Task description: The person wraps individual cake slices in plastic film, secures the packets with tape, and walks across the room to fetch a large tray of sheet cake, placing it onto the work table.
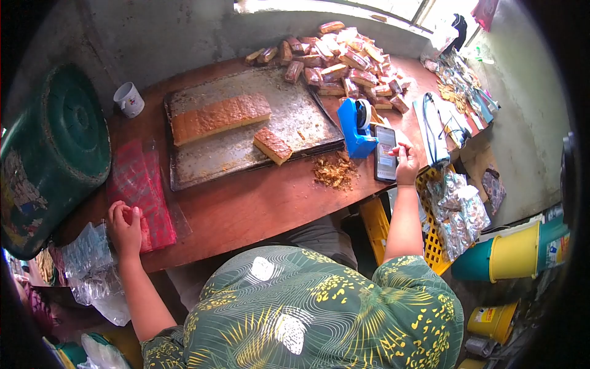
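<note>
Red plastic wrappers: lay flat on the table at your left, beside the tray and apart from the cake slice.
Left hand: rested at the near left edge of the wrappers, fingers curled inward; could not tell whether they pinched a layer or merely lay on it.
Right hand: sat at the right side of the phone, fingers partly bent and slightly parted, with no grip seen.
Phone: lay face up, screen lit, just left of your right fingertips; contact could not be confirmed. Text too small to read.
Phone step: judged to be a tap or scroll by the right hand, with the left idle at the wrappers.
Screen move: judged to call for one extended fingertip and a light touch, so the phone would not slide.
Wrapper move: judged to call for thumb and finger parting a single layer, as thin film could cling.
Cake slice: lay on the tray between your hands, well apart from both, near the longer cake block.
Blue tape dispenser: stood just left of the phone, beyond the crumbs.
Wrapped pieces: lay heaped behind the dispenser.
</note>
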`<state>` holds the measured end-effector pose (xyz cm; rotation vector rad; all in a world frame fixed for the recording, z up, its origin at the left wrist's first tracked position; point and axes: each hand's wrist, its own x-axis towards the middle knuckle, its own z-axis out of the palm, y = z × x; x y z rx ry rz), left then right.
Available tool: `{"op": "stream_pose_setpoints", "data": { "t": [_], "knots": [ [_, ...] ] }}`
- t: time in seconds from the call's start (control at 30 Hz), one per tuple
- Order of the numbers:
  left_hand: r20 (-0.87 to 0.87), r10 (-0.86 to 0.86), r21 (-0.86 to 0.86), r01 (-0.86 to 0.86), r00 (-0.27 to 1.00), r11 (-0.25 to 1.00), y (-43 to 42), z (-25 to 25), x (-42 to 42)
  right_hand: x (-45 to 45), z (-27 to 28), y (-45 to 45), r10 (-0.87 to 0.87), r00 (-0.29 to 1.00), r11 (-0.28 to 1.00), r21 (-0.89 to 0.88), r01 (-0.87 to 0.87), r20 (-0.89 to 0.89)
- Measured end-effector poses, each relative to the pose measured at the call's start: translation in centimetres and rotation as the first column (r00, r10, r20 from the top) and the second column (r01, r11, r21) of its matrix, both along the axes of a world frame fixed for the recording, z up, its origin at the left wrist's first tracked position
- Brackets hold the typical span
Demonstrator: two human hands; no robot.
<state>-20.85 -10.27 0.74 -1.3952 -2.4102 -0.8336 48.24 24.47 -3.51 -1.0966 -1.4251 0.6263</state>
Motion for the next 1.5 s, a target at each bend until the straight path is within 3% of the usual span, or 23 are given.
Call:
{"op": "stream_pose_setpoints", "data": {
  "t": [0.27,0.47,0.57,0.67,0.77,0.87,1.07,1.17,1.27,1.43,1.5],
  "knots": [
    [-0.060,0.015,-0.027,-0.017,0.998,0.999,0.2,0.7,0.8,-0.2,0.1,-0.1,-0.020,1.000,1.000,0.006,0.020,0.013],
    [0.044,0.096,-0.243,-0.083,0.994,0.966,1.5,2.6,0.5,-0.4,0.4,-0.3,0.002,0.999,1.000,0.012,-0.002,-0.035],
    [0.032,0.009,-0.080,-0.006,0.999,0.997,2.0,0.7,0.2,-0.4,0.6,-0.4,-0.006,1.000,1.000,-0.014,0.006,-0.013],
    [0.041,0.071,-0.095,-0.066,0.997,0.993,2.4,1.9,1.6,0.3,-0.3,0.5,0.005,1.000,1.000,0.004,-0.005,0.010],
    [0.073,0.043,-0.073,-0.037,0.996,0.997,2.0,0.7,0.1,-0.4,-0.4,1.2,-0.042,0.994,0.986,0.159,0.058,-0.102],
    [0.135,0.062,-0.068,-0.054,0.989,0.996,1.9,-0.1,-0.7,-1.2,0.9,0.4,-0.022,0.966,0.986,0.152,0.063,-0.256],
    [0.027,0.013,-0.082,-0.011,1.000,0.997,1.9,0.3,0.1,0.5,0.6,-0.1,-0.021,1.000,0.996,-0.088,0.019,-0.019],
    [0.000,-0.011,-0.053,0.011,1.000,0.999,1.9,-0.2,-0.3,-0.1,0.3,0.0,-0.005,1.000,1.000,0.025,0.005,0.018],
    [0.035,-0.003,-0.035,0.004,0.999,0.999,1.9,-0.4,-0.3,-0.6,0.3,0.0,-0.008,0.999,0.998,0.062,0.011,-0.036],
    [0.013,-0.002,-0.043,0.002,1.000,0.999,1.9,-0.5,-0.4,0.9,0.9,-0.3,-0.043,0.999,0.982,-0.184,0.048,0.032],
    [-0.014,-0.002,-0.039,0.002,1.000,0.999,1.9,-0.2,-0.2,0.8,0.7,0.0,-0.048,0.999,0.987,-0.155,0.044,-0.025]
  ]
}}
